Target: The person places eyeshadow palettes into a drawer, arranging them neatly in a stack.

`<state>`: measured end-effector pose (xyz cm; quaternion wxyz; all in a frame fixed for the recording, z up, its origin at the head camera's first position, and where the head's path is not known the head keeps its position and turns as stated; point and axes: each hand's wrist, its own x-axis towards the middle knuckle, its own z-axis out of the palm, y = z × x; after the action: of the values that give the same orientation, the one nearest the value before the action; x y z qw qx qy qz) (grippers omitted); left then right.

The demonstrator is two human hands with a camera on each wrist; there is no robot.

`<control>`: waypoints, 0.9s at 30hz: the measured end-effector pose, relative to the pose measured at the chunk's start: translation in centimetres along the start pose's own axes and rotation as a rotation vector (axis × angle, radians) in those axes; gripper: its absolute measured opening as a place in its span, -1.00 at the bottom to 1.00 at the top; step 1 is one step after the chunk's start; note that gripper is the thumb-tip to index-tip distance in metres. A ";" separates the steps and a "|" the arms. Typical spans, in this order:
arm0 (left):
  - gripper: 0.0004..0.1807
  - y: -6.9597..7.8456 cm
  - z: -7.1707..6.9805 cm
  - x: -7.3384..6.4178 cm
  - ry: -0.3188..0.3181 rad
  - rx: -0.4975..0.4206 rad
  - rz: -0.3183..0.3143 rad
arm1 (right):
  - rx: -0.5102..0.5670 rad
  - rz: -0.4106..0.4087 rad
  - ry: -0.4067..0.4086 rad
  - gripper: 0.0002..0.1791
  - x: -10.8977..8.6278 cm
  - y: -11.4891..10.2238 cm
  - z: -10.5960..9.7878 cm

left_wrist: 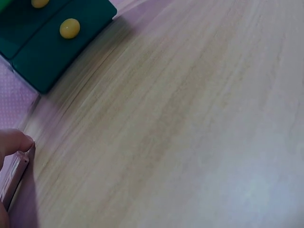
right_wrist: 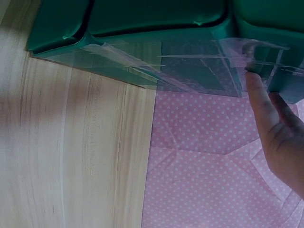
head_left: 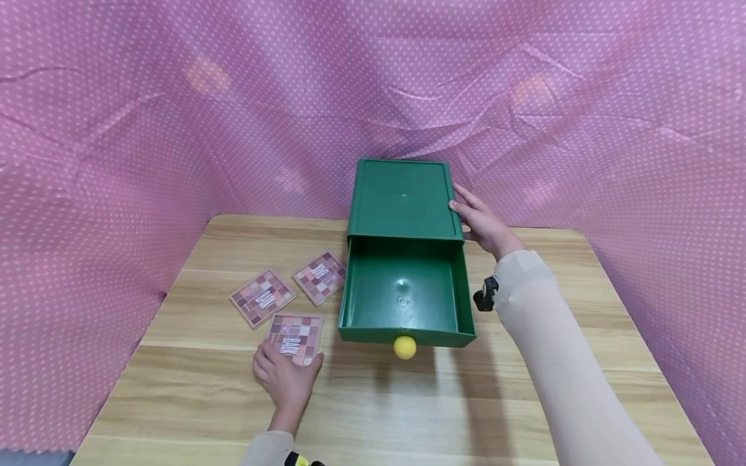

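My left hand (head_left: 285, 378) grips a flat square pink-checked case (head_left: 296, 336) by its sides on the table. In the left wrist view the thumb (left_wrist: 16, 141) lies at the edge of that case, which is mostly out of frame. Two similar cases lie beyond it, one at the left (head_left: 263, 298) and one closer to the cabinet (head_left: 320, 278). A green drawer cabinet (head_left: 405, 197) stands at the back centre, its top drawer (head_left: 402, 298) pulled out and bare inside. With extended fingers, my right hand (head_left: 484, 220) rests against the cabinet's right side.
A yellow round knob (head_left: 405, 347) sticks out from the drawer front, and a lower drawer has another knob (left_wrist: 70, 28). Clear tape (right_wrist: 190, 59) covers the cabinet's side. Pink dotted cloth (head_left: 280, 97) hangs behind and beside the wooden table (head_left: 192, 388).
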<state>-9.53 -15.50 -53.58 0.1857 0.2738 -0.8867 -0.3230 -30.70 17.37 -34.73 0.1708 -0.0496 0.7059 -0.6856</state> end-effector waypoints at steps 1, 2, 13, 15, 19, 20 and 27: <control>0.27 0.0 0.0 0.0 -0.002 0.001 -0.005 | 0.002 0.000 0.002 -0.39 0.0 0.0 0.0; 0.28 0.0 -0.1 0.0 -0.005 0.002 -0.011 | 0.004 0.000 0.002 -0.39 0.0 0.0 0.0; 0.34 -0.1 -0.5 -0.2 -0.022 -0.013 -0.046 | 0.005 0.001 0.004 -0.40 0.0 0.2 0.0; 0.34 -0.1 -0.7 -0.3 -0.019 -0.015 -0.054 | 0.008 0.002 0.003 -0.40 -0.1 0.1 0.0; 0.34 0.1 -1.1 -0.3 -0.023 -0.021 -0.072 | 0.007 0.004 0.002 -0.40 -0.1 0.1 0.0; 0.33 0.2 -1.2 -0.3 -0.024 -0.023 -0.074 | 0.005 0.004 0.002 -0.40 -0.1 0.1 -0.1; 0.33 0.7 -1.9 0.1 -0.016 -0.038 -0.075 | -0.004 0.006 -0.001 -0.41 0.1 0.1 -0.1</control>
<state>-8.94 -15.99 -51.68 0.1717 0.3006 -0.8711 -0.3485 -30.78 17.47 -34.88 0.1728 -0.0482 0.7075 -0.6835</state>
